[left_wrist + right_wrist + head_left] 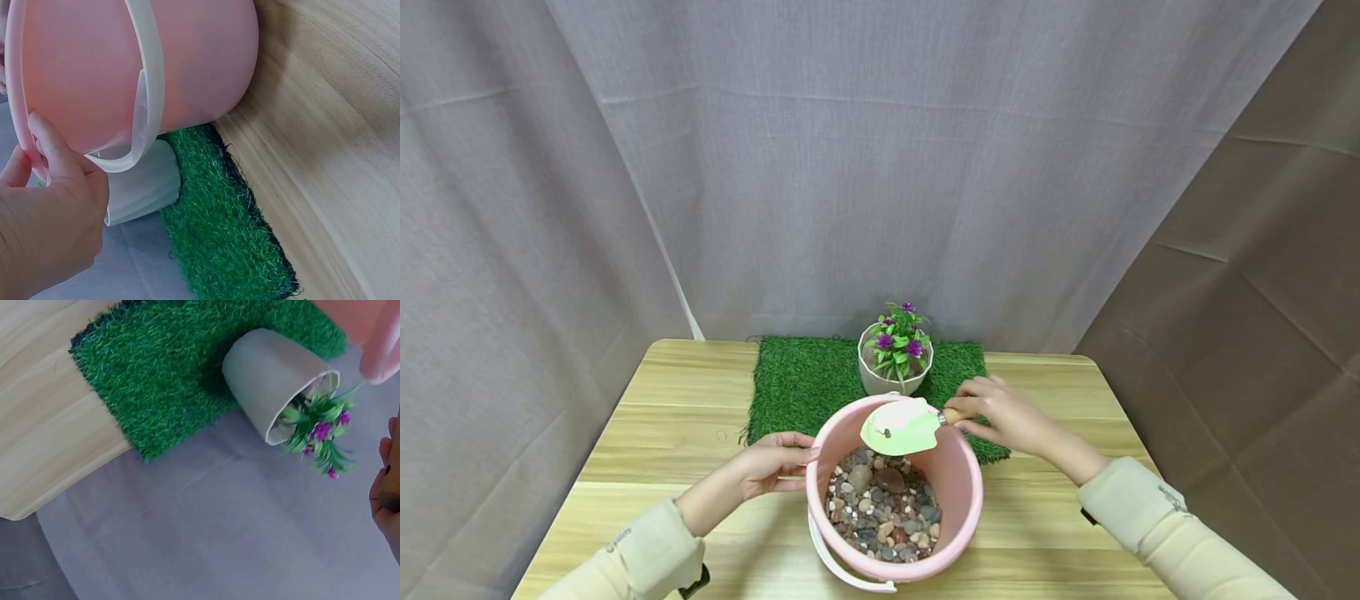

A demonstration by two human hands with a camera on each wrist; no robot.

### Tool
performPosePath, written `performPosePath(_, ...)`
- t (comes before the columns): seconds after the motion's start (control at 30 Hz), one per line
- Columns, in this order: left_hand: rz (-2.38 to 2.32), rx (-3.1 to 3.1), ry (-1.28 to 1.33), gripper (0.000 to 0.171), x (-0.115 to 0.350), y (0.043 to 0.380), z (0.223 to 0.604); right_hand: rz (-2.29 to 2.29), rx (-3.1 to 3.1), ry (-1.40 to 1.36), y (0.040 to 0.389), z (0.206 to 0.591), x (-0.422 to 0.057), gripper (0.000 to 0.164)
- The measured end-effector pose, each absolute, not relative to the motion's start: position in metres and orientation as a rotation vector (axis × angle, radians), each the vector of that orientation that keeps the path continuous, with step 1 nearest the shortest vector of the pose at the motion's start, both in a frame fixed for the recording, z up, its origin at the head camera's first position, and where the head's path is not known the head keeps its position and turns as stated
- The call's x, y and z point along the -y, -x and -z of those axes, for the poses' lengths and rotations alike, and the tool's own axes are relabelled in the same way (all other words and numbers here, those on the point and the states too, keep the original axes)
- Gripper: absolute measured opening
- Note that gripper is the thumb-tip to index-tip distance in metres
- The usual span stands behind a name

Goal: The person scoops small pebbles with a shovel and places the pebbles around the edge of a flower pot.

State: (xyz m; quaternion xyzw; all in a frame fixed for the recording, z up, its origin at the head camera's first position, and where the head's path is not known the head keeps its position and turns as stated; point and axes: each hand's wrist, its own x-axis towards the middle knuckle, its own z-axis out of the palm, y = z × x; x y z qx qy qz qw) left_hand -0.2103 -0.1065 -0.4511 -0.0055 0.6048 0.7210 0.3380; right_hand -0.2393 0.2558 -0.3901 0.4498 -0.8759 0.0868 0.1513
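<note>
Your right grip [389,526] shows only in part at the right edge, its fingers curled round a wooden handle [393,472] that the frame cuts off. Higher up on that side, you see part of a pink bucket [379,359], rim included. The white pot [269,375] stands on the green turf mat [156,375] — its mouth faces lower right in your view, with a leafy, purple-flowered plant [322,430] coming out. Pale wood surface [50,419] fills the upper left — grey cloth [219,525] lies below.
</note>
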Motion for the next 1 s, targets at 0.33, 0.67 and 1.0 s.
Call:
performPosePath(0.33,-1.886,-1.59,-0.012,0.022,0.106,0.209,0.451,-0.275,2.556,-1.205,0.25,0.386,-0.275,0.024)
performPosePath(0.67,-1.886,-1.564,-0.024,0.023,0.108,0.21,0.452,-0.294,2.571,-1.106,0.265,0.388,-0.3,0.024)
performPosePath(1.0,-1.888,-1.557,-0.012,0.023,0.107,0.211,0.453,-0.235,2.672,-0.925,0.278,0.396,-0.321,0.024)
